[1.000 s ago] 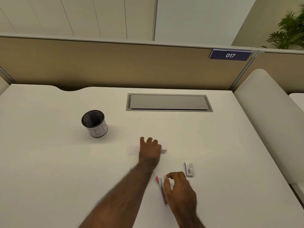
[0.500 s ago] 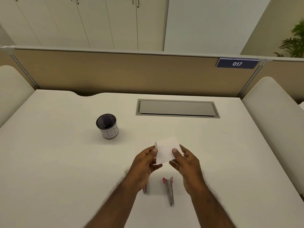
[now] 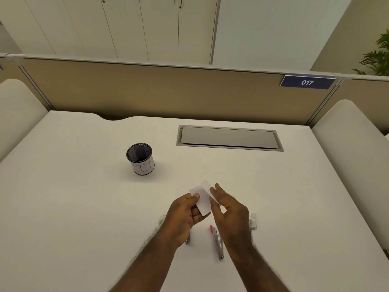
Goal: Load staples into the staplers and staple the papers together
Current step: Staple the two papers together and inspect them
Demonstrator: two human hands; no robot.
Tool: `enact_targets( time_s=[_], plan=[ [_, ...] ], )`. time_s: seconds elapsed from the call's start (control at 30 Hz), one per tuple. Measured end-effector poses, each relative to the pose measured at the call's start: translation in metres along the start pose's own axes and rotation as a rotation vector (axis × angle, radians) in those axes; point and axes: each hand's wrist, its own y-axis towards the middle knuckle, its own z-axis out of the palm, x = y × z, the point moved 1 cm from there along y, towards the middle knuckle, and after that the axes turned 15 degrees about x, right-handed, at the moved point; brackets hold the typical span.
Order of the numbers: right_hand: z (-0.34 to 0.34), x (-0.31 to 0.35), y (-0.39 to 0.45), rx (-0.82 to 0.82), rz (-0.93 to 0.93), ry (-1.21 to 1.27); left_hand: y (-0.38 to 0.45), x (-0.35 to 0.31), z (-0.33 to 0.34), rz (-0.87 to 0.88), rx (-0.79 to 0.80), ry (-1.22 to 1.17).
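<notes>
I have the papers (image 3: 202, 199) lifted off the desk (image 3: 84, 207) just below the middle of the frame, my left hand (image 3: 185, 216) pinching their left edge between thumb and curled fingers while my right hand (image 3: 229, 209) meets the right edge with fingers loosely spread, so whether it truly grips I cannot tell. I judge this the squaring-up step before stapling. Next I must free my right hand for the pink-tipped stapler (image 3: 216, 241) lying on the desk beneath it, the staple box (image 3: 252, 221) just to its right.
</notes>
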Motion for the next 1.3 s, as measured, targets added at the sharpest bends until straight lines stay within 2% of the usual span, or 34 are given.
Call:
enact_targets(
  time_s=[0.23, 0.5, 0.57, 0.67, 0.77, 0.9, 1.1, 1.3],
  plan=[
    [0.007, 0.002, -0.013, 0.170, -0.097, -0.257, -0.001, 0.001, -0.003, -0.036, 0.023, -0.063],
    [0.012, 0.006, -0.020, 0.175, -0.154, -0.379, -0.004, 0.001, -0.001, -0.004, -0.052, 0.118],
    [0.010, 0.007, -0.021, 0.168, -0.145, -0.344, -0.006, 0.001, -0.001, -0.009, -0.043, 0.130],
    [0.005, 0.009, -0.022, 0.062, -0.132, -0.258, -0.007, 0.001, -0.001, -0.010, -0.019, 0.083],
    [-0.004, 0.011, -0.015, -0.018, 0.016, -0.075, -0.008, 0.000, -0.001, -0.002, -0.032, 0.114],
    [-0.015, 0.009, -0.002, 0.054, 0.244, 0.158, -0.011, 0.001, 0.003, 0.001, -0.011, 0.183],
    [-0.022, 0.004, 0.001, 0.162, 0.311, 0.274, -0.014, 0.003, 0.007, 0.013, 0.017, 0.246],
    [-0.024, 0.006, 0.000, 0.172, 0.350, 0.336, -0.013, 0.004, 0.006, -0.001, 0.054, 0.253]
  ],
)
